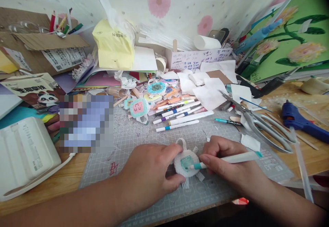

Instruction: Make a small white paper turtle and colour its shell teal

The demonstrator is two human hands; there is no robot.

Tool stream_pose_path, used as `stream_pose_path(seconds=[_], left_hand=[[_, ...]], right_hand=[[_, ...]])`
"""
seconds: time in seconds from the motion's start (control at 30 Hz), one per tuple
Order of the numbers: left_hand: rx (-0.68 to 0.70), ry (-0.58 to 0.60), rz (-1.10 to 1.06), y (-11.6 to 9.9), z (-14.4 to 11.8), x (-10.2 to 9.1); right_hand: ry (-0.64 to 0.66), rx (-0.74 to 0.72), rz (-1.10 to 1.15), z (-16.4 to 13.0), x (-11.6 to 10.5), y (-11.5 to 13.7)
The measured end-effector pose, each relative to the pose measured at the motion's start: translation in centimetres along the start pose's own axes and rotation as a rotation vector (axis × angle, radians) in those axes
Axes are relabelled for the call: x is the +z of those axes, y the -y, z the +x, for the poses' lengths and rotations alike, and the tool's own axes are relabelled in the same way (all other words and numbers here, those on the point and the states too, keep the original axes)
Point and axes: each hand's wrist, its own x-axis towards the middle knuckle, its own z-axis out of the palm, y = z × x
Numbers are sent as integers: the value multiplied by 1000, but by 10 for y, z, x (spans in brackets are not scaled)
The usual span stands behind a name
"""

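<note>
My left hand (151, 170) pinches the left edge of a small white round paper craft piece (179, 169) between thumb and fingers, against the cutting mat. The piece has a loop at its top, short tabs around it and a teal patch in its middle. My right hand (228, 160) is closed around a white marker pen (235, 157) with teal ends. Its tip touches or hovers just over the teal patch; I cannot tell which. Beyond my hands lie several other marker pens (177, 112) and a finished-looking mint and pink craft piece (139, 108).
The grey cutting mat (123, 134) covers the table's middle. Large scissors (259, 127) and a blue glue gun (298, 119) lie at right. A white box-shaped device (28, 155) with a cable stands at left. Paper scraps, a yellow tissue pack (113, 47) and cardboard box (33, 45) crowd the back.
</note>
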Motion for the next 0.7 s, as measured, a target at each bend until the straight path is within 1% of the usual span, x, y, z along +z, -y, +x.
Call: stream_pose_path(seconds=[0.1,0.2,0.7], left_hand=[[5,-6,0,-1,1,-1],[8,-1,1,-1,1,-1],[-5,9,3,-2,0,-2]], right_hand=[[-36,8,-25,1,-1,2],[-16,13,-32,2,-1,4],[-79,-9,-48,-1,1,0]])
